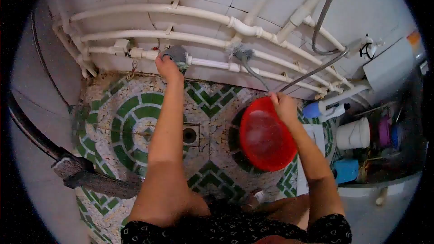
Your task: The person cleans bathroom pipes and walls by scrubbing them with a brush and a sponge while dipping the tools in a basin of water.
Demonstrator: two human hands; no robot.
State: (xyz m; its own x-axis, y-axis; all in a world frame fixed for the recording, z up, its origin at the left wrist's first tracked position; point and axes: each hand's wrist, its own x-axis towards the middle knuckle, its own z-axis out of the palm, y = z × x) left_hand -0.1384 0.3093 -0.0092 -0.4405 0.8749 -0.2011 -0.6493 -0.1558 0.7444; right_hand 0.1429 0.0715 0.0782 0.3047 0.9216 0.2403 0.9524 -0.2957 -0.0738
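My left hand point(169, 67) is closed around a grey cloth point(177, 54), pressed against the lowest white pipe point(210, 63) by the wall. A thin grey handle runs up from my right hand point(285, 106), whose fingers are wrapped round its lower end. The bristly grey head of this brush point(243, 54) is at the pipes, right of the cloth. Below my right hand a red basin point(266, 138) stands on the patterned floor, with cloudy liquid in it.
More white pipes point(149, 8) curve along the tiled wall. A grey hose point(316, 68) hangs at the right. A floor drain point(190, 135) lies between my arms. A white bucket point(353, 134) and a blue container point(346, 171) stand right. A dark padded bar point(95, 178) is at left.
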